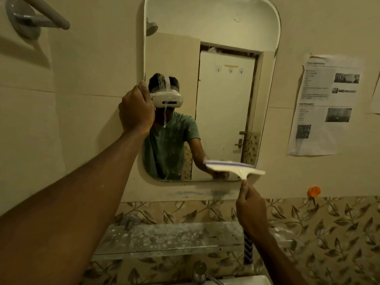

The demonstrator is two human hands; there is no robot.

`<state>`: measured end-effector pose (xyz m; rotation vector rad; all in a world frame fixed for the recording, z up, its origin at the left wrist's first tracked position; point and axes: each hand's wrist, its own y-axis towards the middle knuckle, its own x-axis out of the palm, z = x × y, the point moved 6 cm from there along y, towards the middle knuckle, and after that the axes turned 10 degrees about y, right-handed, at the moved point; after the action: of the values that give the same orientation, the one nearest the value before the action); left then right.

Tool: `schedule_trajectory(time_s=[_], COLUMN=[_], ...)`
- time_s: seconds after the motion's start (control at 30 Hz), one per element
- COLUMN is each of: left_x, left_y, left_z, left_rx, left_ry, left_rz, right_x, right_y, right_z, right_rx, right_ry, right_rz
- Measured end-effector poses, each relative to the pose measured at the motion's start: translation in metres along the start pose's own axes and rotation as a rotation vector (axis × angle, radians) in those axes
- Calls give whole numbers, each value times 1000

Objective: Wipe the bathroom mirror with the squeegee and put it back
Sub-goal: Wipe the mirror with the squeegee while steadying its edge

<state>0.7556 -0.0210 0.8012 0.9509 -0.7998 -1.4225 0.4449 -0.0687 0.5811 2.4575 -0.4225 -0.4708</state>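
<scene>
The rounded bathroom mirror point(226, 33) hangs on the wall ahead, with white drips running down its left part. My left hand point(136, 109) grips the mirror's left edge at mid height. My right hand point(249, 210) is closed on the handle of a white squeegee point(236, 168). The squeegee's wide blade, edged with a purple strip, lies against the mirror's bottom right corner, tilted slightly down to the right and a little blurred.
A speckled glass shelf point(164, 237) runs below the mirror, above a tap point(200, 271) and basin rim. An orange hook point(314, 192) sticks to the wall at right, below taped paper sheets point(322, 103). A grey towel bar mount point(26, 17) sits top left.
</scene>
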Motion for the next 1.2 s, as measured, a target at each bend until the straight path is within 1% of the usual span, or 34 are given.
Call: schedule_trajectory(time_s=[0.07,0.13,0.3,0.37,0.5,0.7,0.93,1.07,1.2], left_x=[-1,-1,0,0,1,-2,-7,-6,-10], left_y=[0,0,1,1,0,0,3,4,3], left_z=[1,1,-1,-1,-1,0,0,0,2], left_rx=[5,7,19,25,31,-6,11,24,47], left_ry=[8,13,26,32,38,36,19,25,6], left_rz=[1,-1,-2,5,18,-16,-93,-101,-89], right_x=[1,-3,-18,-18,-10,6,-11,-2,2], right_y=[-17,-16,38,49,28,-14,10,-3,-20], right_z=[14,9,-51,-59,-38,8,-22,-7,-2], right_rx=[33,26,-113,-143,-84,25,-8,41,25], right_ry=[-39,-35,66,71,36,-16,44,-17,-27], right_rz=[-17,-15,46,68,38,30,47,-1,-21])
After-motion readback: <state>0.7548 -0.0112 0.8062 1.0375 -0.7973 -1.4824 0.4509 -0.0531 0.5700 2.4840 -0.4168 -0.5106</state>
